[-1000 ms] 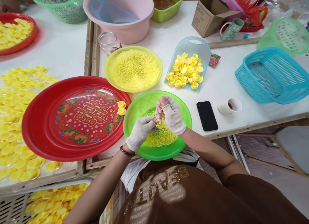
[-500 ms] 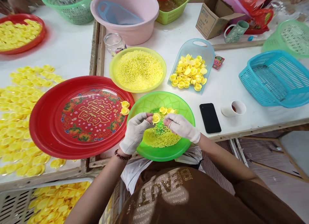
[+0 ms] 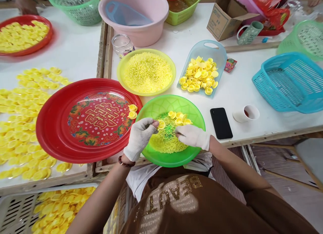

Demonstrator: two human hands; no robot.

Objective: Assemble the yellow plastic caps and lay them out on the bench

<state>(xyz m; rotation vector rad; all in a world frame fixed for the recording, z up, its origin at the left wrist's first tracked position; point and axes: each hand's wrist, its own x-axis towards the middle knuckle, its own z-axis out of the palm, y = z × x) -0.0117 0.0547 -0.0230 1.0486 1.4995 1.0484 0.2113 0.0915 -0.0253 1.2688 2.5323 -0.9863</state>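
Over the left side of a green plate [image 3: 174, 160], my gloved left hand [image 3: 141, 136] pinches a small yellow cup-shaped piece [image 3: 161, 124] between thumb and fingertips. My gloved right hand [image 3: 193, 136] is to its right, fingers closed above the small yellow beads [image 3: 168, 143] in the plate; whatever its fingertips hold is too small to make out. Several yellow pieces [image 3: 179, 118] lie at the plate's far side, just beyond my right hand. Two more yellow pieces [image 3: 132, 111] rest on the right rim of the red tray [image 3: 52, 126].
Behind the green plate are a yellow bowl of beads [image 3: 146, 72] and a blue scoop of yellow pieces [image 3: 210, 47]. A phone [image 3: 221, 123], a paper cup [image 3: 244, 113] and a blue basket [image 3: 280, 89] stand to the right. A person's hand [image 3: 26, 5] shows at the far left.
My right hand has lowered slightly toward the beads, uncovering more of the yellow pieces behind it. My left hand keeps its yellow piece. The whole view has shifted a little.
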